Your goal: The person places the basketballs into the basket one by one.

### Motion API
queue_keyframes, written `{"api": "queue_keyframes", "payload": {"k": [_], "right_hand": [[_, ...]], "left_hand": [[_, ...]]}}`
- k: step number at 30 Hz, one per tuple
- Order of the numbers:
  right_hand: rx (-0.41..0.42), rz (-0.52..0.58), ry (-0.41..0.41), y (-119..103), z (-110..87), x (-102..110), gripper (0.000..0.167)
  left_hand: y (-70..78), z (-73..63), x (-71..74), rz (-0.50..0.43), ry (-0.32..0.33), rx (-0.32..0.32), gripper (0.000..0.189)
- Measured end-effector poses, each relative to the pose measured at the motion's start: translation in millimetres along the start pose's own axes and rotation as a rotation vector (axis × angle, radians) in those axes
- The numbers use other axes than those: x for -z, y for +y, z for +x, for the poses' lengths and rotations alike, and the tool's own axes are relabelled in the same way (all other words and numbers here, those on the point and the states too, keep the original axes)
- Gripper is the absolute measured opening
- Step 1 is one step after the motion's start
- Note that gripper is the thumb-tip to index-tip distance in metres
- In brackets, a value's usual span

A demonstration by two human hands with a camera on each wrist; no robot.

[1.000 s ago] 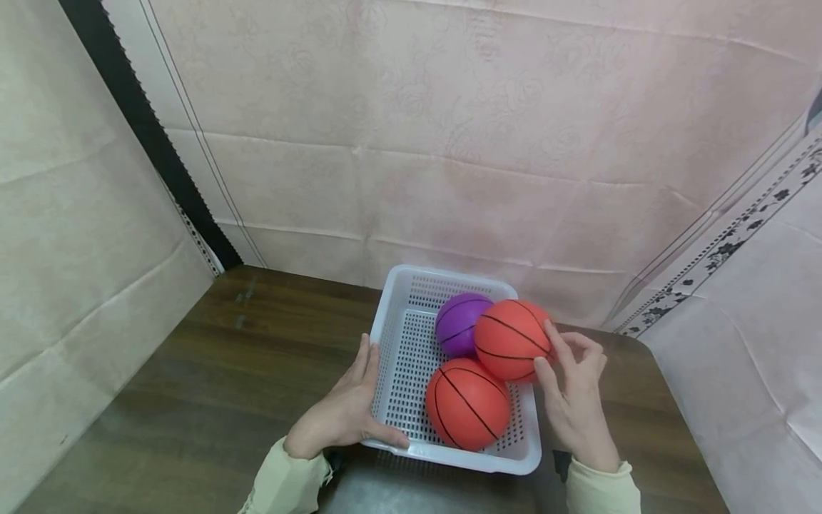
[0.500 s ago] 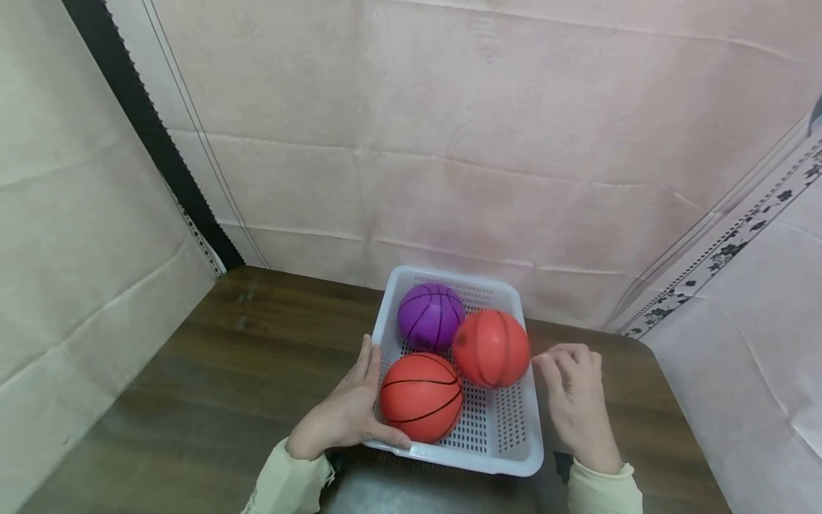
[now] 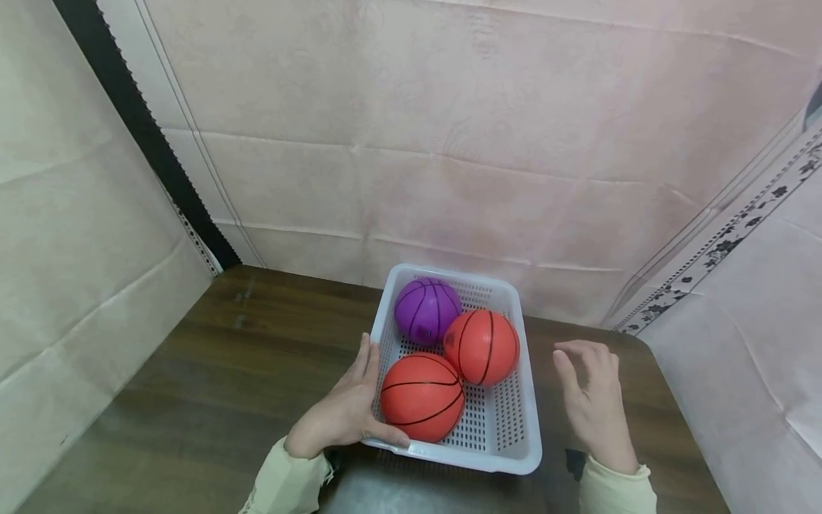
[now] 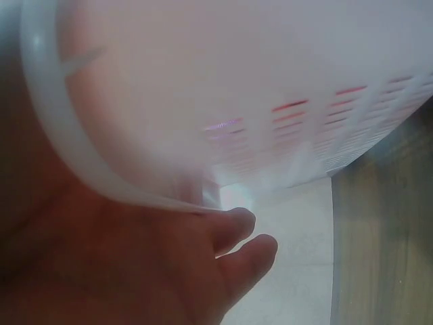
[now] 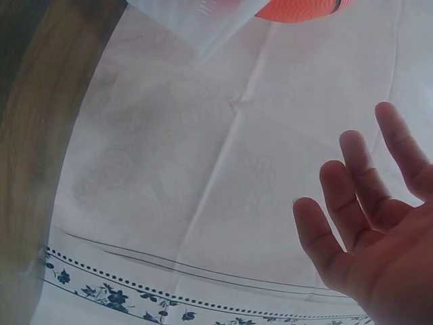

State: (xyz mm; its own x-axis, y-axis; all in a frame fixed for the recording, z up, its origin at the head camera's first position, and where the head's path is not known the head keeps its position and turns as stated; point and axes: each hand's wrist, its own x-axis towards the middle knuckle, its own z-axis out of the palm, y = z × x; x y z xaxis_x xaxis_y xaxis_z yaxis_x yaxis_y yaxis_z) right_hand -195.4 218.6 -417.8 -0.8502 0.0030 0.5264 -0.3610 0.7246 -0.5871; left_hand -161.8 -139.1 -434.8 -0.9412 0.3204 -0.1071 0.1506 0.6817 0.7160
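In the head view, a white plastic basket (image 3: 531, 400) with slotted walls holds three balls. A purple mini basketball (image 3: 427, 311) lies at its far left, an orange mini basketball (image 3: 481, 347) right of centre, and a larger-looking orange mini basketball (image 3: 422, 397) at the near left. My left hand (image 3: 340, 410) rests against the near left corner, fingers straight along the side and thumb on the front rim. In the left wrist view, its fingertips (image 4: 260, 252) reach past the rim. My right hand (image 3: 594, 400) hovers right of the basket with loosely bent fingers and nothing in it.
The basket stands on a dark wooden table (image 3: 212, 371), close to a pale cloth wall (image 3: 449, 178) at the back. More cloth hangs on both sides, with a floral border (image 3: 719, 250) on the right. A grey surface (image 3: 430, 492) shows at the table's front.
My right hand has let go of the orange ball and drawn off to the right. The balls have shifted left inside the basket, the purple one toward the far corner. My left hand stays put.
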Motion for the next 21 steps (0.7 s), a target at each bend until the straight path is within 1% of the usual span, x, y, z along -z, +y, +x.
{"api": "queue_keyframes", "payload": {"k": [5,10,12,15,17,18,21], "right_hand": [[-0.020,-0.011,-0.011,1.5,-1.7,2.2,0.027],[-0.029,-0.023,0.008,4.7,-3.3,6.8,0.030],[-0.036,-0.035,0.018,6.5,-2.4,9.4,0.033],[-0.060,-0.050,0.012,9.3,0.0,12.2,0.039],[-0.102,-0.067,-0.016,10.8,1.1,12.4,0.046],[-0.126,-0.079,-0.042,11.7,1.6,11.6,0.050],[-0.200,-0.114,-0.166,15.2,2.8,5.6,0.065]], "left_hand": [[-1.2,0.2,-1.1,0.005,-0.009,0.011,0.144],[-1.2,1.1,-1.4,-0.001,-0.018,0.007,0.143],[-1.1,1.8,-1.7,-0.007,-0.017,0.005,0.143],[-1.3,2.6,-2.1,-0.017,-0.016,0.005,0.144],[-1.8,3.2,-2.5,-0.020,-0.019,0.009,0.145],[-2.3,3.8,-2.6,-0.018,-0.021,0.010,0.145],[-3.5,6.3,-2.4,0.001,-0.019,0.011,0.146]]}}
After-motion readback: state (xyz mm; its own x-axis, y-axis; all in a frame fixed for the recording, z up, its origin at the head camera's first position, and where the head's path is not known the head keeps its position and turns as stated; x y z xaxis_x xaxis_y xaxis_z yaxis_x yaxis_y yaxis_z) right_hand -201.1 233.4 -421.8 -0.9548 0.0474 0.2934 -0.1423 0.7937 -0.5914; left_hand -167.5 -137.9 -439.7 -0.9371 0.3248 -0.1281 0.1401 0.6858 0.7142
